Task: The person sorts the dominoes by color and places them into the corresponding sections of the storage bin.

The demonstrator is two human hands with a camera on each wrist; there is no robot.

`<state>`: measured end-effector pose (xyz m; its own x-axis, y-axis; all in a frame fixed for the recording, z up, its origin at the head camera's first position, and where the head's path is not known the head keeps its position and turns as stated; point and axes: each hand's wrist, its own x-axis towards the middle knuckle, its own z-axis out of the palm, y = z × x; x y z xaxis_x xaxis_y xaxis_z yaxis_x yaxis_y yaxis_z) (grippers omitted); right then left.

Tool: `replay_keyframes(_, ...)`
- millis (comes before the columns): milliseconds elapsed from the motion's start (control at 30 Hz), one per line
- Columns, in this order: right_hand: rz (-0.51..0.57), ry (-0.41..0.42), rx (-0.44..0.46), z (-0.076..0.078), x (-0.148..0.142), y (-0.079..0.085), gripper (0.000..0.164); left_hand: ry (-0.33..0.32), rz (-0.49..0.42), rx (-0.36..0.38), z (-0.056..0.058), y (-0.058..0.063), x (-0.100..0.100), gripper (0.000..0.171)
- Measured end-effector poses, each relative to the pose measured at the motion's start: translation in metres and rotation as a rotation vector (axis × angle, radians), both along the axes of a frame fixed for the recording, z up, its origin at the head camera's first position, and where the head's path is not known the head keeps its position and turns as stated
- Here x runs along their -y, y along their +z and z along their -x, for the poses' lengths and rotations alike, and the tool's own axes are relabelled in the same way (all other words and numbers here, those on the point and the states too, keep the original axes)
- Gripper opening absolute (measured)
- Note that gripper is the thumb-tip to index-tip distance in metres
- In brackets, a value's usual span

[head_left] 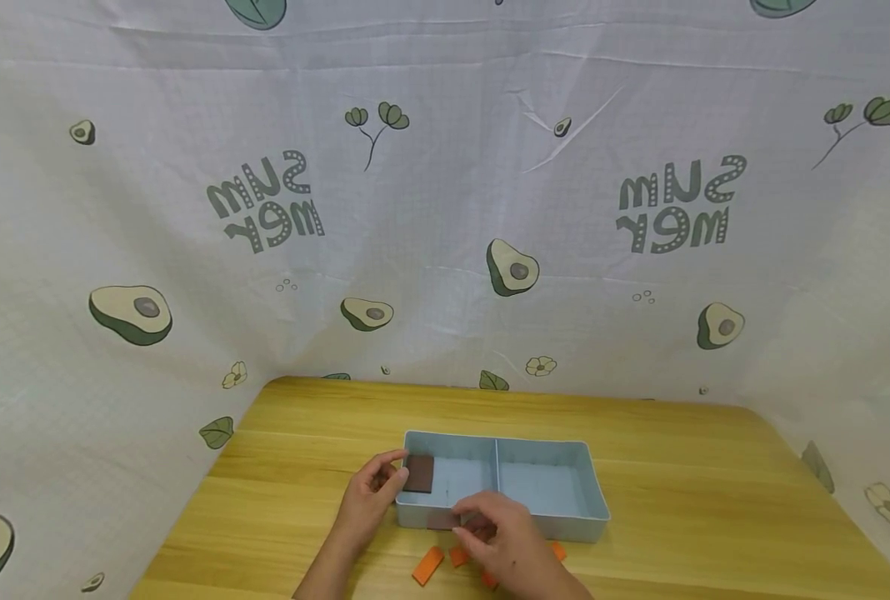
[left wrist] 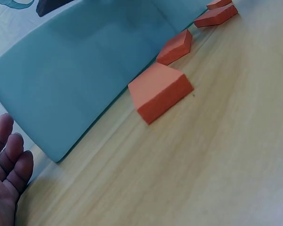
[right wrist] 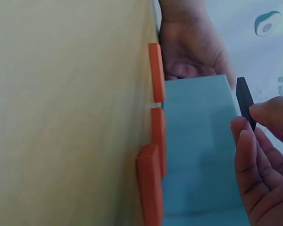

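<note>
A light blue two-compartment box (head_left: pixel 553 527) stands on the table. My left hand (head_left: pixel 367 493) is at its left end, thumb and forefinger loosely bent at the rim; in the left wrist view its other fingers (left wrist: pixel 20 170) lie beside the box corner. A dark brown flat block (head_left: pixel 419 474) is in the left compartment, against the left end. My right hand (head_left: pixel 507 533) pinches another dark brown flat block (right wrist: pixel 245 101) between thumb and fingertips, by the box's front rim. The right compartment holds nothing visible.
Several orange blocks (head_left: pixel 427 566) lie on the wooden table (head_left: pixel 280 467) along the box's front wall, some partly hidden under my right hand. A white cloth (head_left: pixel 445 208) with avocado prints hangs behind the table and at its sides.
</note>
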<state>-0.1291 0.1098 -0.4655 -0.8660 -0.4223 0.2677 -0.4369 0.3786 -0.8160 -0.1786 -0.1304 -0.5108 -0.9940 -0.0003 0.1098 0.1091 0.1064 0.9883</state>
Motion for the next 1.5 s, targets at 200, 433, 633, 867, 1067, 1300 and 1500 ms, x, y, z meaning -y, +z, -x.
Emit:
replay_keyframes(200, 0.002, -0.132, 0.002, 0.005, 0.005, 0.014, 0.016, -0.002, 0.018, -0.003, 0.001, 0.0, 0.0, 0.033)
replay_keyframes(433, -0.115, -0.206, 0.061, 0.023, 0.015, 0.026, 0.021, -0.009, 0.003, 0.019, 0.001, -0.001, -0.001, 0.032)
replay_keyframes(633, -0.217, -0.109, 0.066, 0.041, 0.025, 0.029, 0.025, -0.009, -0.005, 0.016, 0.0, 0.0, -0.001, 0.032)
replay_keyframes(867, -0.217, -0.032, 0.101, 0.057, 0.036, 0.028, 0.026, -0.01, -0.005, 0.0, 0.001, 0.002, 0.0, 0.031)
replay_keyframes(1067, -0.204, -0.004, 0.125, 0.067, 0.041, 0.021, 0.027, -0.012, -0.003, 0.003, 0.001, 0.001, 0.0, 0.03)
replay_keyframes(1300, -0.233, 0.031, 0.106, 0.078, 0.045, 0.019, 0.024, -0.003, -0.008, -0.007, 0.002, 0.0, 0.0, 0.03)
replay_keyframes(1500, -0.232, 0.053, 0.11, 0.082, 0.047, 0.015, 0.021, -0.006, -0.006, 0.0, 0.003, 0.0, 0.001, 0.029)
